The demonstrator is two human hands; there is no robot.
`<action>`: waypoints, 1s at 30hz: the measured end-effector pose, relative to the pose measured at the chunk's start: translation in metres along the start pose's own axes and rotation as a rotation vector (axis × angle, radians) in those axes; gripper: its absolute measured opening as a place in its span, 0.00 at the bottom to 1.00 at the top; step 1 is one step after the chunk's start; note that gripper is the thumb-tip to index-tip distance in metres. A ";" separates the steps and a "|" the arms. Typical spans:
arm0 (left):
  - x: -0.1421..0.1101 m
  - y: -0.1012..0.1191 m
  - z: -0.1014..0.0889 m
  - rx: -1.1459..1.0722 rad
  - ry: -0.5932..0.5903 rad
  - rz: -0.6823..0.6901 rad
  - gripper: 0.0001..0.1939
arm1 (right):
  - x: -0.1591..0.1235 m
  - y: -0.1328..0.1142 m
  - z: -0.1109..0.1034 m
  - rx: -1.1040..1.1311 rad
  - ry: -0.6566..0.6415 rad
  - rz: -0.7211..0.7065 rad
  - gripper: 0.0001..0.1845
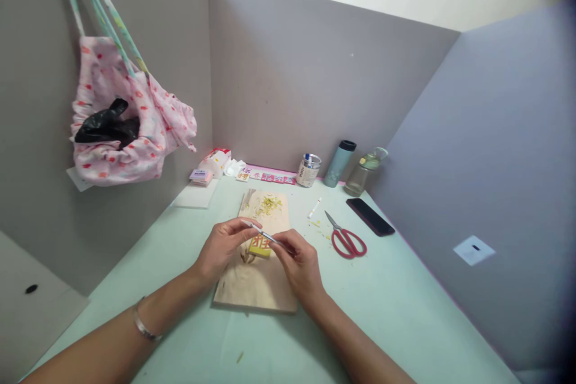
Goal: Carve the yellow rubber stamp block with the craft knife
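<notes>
Between the fingertips of both hands is a slim silver pen-like tool (264, 233), slanting down from left to right. My left hand (227, 245) pinches its upper left end, and my right hand (300, 261) is closed round the lower right end. Just below the tool, a small yellow block (260, 252) with red character-like carving lies on a wooden board (256, 291), partly covered by my fingers. Yellow shavings (270, 204) are heaped on the far part of the board.
Right of the board lie a white pen (314, 208), red-handled scissors (345, 241) and a black phone (370, 216). Along the back stand a jar (308, 171), a teal flask (339, 164) and a clear bottle (360, 175). A pink cloth bag (135, 102) hangs at left.
</notes>
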State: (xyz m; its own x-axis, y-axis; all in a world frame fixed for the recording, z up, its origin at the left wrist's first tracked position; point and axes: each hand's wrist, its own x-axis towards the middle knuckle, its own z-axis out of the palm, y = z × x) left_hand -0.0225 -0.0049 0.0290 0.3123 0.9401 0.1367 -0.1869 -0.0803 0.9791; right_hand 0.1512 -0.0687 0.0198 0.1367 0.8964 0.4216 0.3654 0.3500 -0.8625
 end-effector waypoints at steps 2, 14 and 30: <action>0.000 0.001 0.001 -0.006 0.012 -0.003 0.13 | 0.000 -0.001 0.000 0.000 -0.018 -0.005 0.07; -0.002 0.001 0.001 -0.055 0.008 -0.030 0.12 | 0.003 -0.011 -0.003 0.042 -0.152 0.066 0.14; -0.003 -0.006 0.003 -0.158 0.018 -0.077 0.13 | 0.000 -0.008 0.002 0.034 -0.012 0.042 0.10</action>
State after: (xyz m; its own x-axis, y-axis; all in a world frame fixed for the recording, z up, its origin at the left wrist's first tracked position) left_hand -0.0195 -0.0085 0.0233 0.3147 0.9474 0.0584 -0.3081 0.0438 0.9503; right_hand 0.1465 -0.0710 0.0257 0.1403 0.9138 0.3812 0.3284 0.3203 -0.8886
